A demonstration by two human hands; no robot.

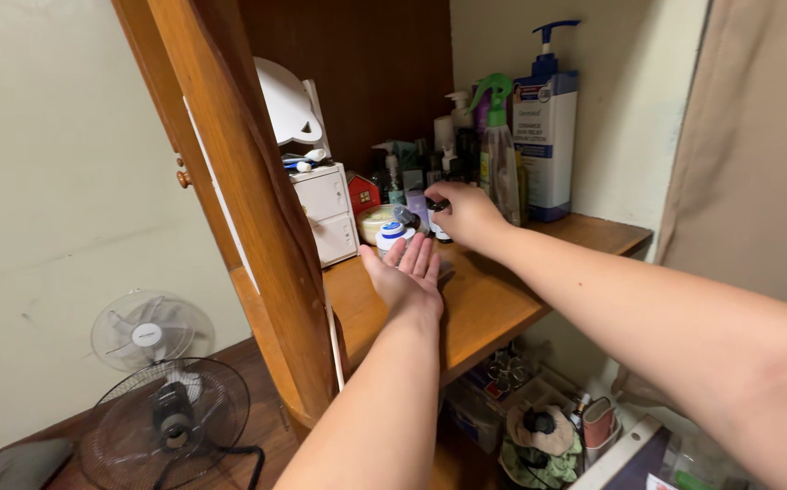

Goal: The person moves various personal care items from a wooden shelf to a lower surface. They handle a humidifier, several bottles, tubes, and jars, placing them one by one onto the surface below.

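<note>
- Left hand [409,270] held palm-up and open over the wooden shelf [484,304], fingers spread, fingertips just beside a small white jar with a blue label [391,235].
- Right hand [462,213] reaching further back, fingers closed around a small dark bottle [438,220] standing on the shelf among crowded toiletries.
- Just behind the jar — a round cream-coloured tub [375,220].
- Beside the right hand: a green-topped spray bottle [499,154] and a tall pump bottle [546,136].
- Further left, a white mini drawer unit [325,213].
- Down on the floor — two fans [162,399].
</note>
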